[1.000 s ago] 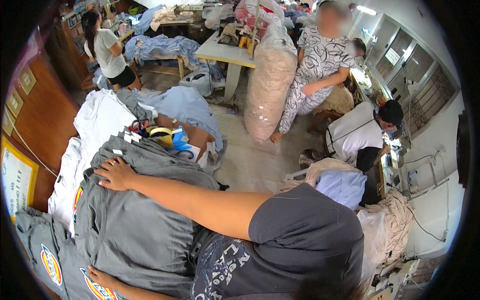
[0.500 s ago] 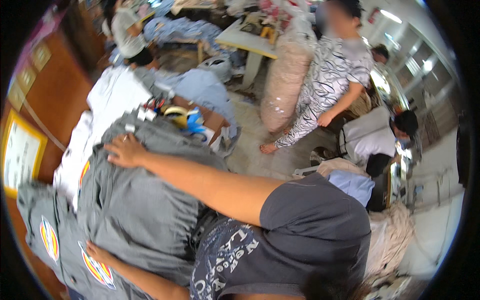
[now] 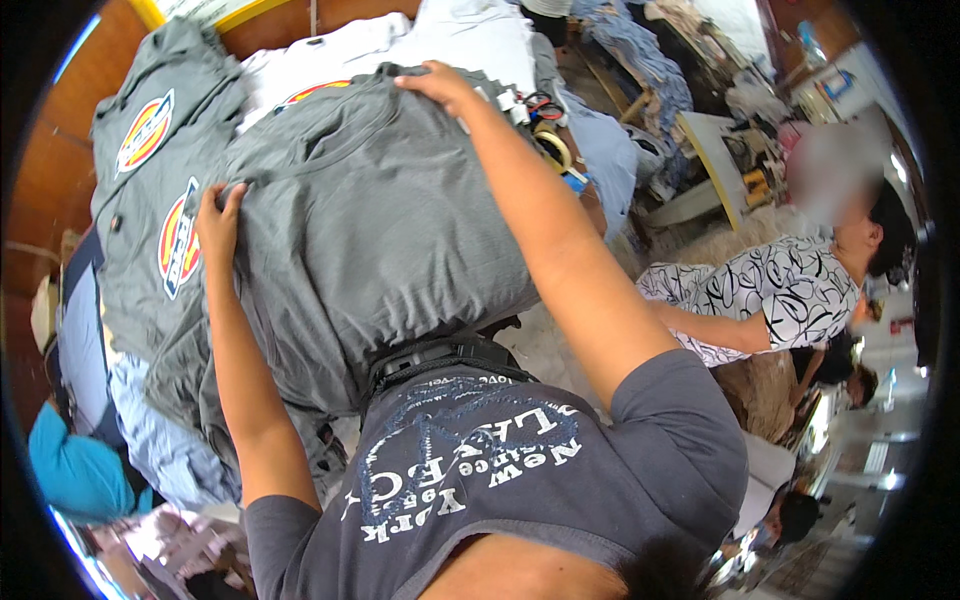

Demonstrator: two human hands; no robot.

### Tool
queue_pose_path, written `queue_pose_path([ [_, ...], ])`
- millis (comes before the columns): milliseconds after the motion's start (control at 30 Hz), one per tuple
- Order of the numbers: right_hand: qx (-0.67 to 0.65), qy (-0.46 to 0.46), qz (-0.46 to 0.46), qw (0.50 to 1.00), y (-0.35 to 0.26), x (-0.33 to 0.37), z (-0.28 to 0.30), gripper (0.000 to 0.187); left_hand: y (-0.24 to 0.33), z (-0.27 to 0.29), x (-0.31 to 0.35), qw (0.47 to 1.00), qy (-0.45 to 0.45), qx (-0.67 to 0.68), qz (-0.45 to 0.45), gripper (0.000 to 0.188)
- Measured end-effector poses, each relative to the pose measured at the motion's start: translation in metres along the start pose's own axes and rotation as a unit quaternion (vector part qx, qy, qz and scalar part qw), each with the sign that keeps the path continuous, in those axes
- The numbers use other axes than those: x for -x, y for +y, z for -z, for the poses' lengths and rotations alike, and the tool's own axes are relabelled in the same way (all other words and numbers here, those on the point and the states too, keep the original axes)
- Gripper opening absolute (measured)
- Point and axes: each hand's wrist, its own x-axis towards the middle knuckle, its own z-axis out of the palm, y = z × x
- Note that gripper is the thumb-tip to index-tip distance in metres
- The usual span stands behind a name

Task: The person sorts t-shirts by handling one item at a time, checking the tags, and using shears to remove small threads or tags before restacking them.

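A grey T-shirt [image 3: 400, 215] lies spread on a thick pile of similar grey shirts in front of me. My left hand [image 3: 219, 222] is at its left shoulder corner, thumb and fingers closed around the cloth edge. At the far shoulder, beside the collar, my right hand [image 3: 447, 90] grips the fabric between thumb and fingers. Part of a red, yellow and white printed emblem [image 3: 312, 92] shows past the collar. More grey shirts [image 3: 130, 210] with the same kind of emblem lie to the left of my left hand.
White garments [image 3: 335, 55] lie behind the pile. Tape rolls [image 3: 552, 150] and red-handled scissors [image 3: 543, 106] sit at its right. A person in a patterned outfit [image 3: 770, 300] stands at the right; another in a blue top [image 3: 75, 465] is at lower left. Light blue cloth [image 3: 600, 150] is heaped beyond.
My view has turned, so the pile appears higher up. My right hand has gone from lying flat on the shirts to gripping the shirt's far shoulder; my left hand has come to the near corner.
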Motion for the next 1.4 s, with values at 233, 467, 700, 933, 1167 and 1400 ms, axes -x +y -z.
queue_pose_path([
  [233,-0.164,-0.088,0.157,0.97,-0.039,0.045,0.061,0.031,0.068,0.075,0.036,0.966,-0.034,0.255,0.032,0.022],
  [467,-0.236,-0.228,0.064,0.942,-0.043,0.182,0.144,0.054,0.119,0.165,0.114,0.996,0.03,0.058,-0.066,0.015],
  [700,-0.31,-0.168,0.067,0.933,-0.051,0.284,0.172,0.086,0.142,0.228,0.165,0.982,0.121,-0.083,-0.119,0.01],
  [933,-0.215,0.175,0.342,0.898,-0.083,0.351,0.211,0.05,0.158,0.221,0.151,0.929,0.094,0.21,-0.29,0.026],
  [1167,-0.317,0.13,0.213,0.915,-0.071,0.352,0.22,0.048,0.134,0.19,0.128,0.982,0.08,0.152,-0.075,0.026],
  [1400,-0.178,-0.075,-0.026,0.981,0.009,0.324,0.198,0.033,0.171,0.156,0.109,0.972,-0.102,0.046,-0.205,0.026],
])
